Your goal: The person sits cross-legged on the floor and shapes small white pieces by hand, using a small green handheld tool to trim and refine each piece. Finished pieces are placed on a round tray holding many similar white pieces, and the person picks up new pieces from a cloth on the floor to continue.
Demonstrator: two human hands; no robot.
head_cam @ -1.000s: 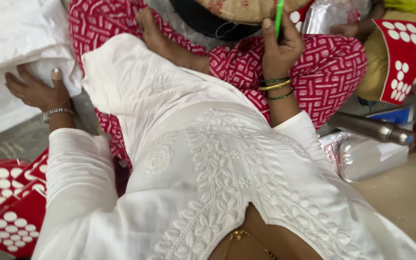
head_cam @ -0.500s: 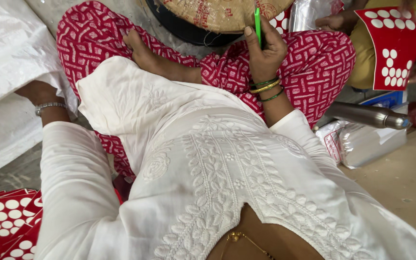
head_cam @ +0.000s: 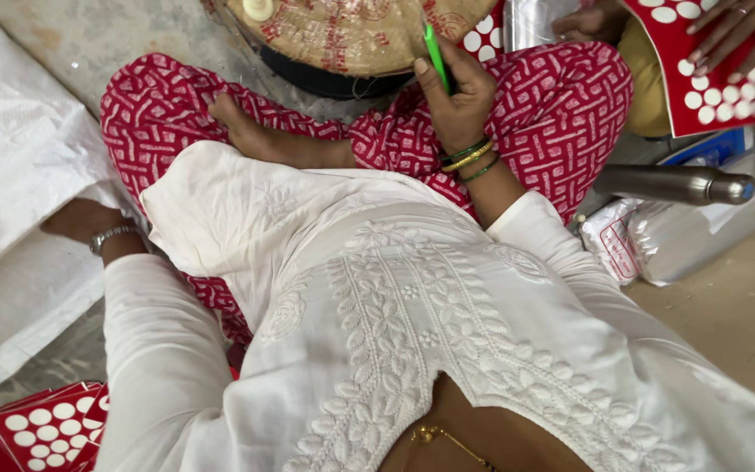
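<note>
I sit cross-legged on the floor in a white embroidered top and red patterned trousers. My right hand (head_cam: 456,92), with bangles at the wrist, is closed around a thin green stick (head_cam: 434,52) and rests on my right knee near a round tan board (head_cam: 360,31). My left hand (head_cam: 76,218), with a metal bracelet at the wrist, reaches out to the left against a white sack (head_cam: 19,149); its fingers are hidden behind the cloth.
Red cards with white dots (head_cam: 45,428) lie at the lower left. Another person's hands (head_cam: 744,26) hold a similar red dotted card (head_cam: 701,87) at the upper right. A steel bottle (head_cam: 675,185) lies on plastic-wrapped packets (head_cam: 657,240) on the right.
The view has tilted down and back, so knees and board sit lower in frame. My right hand keeps the green stick. My left hand stays at the white sack.
</note>
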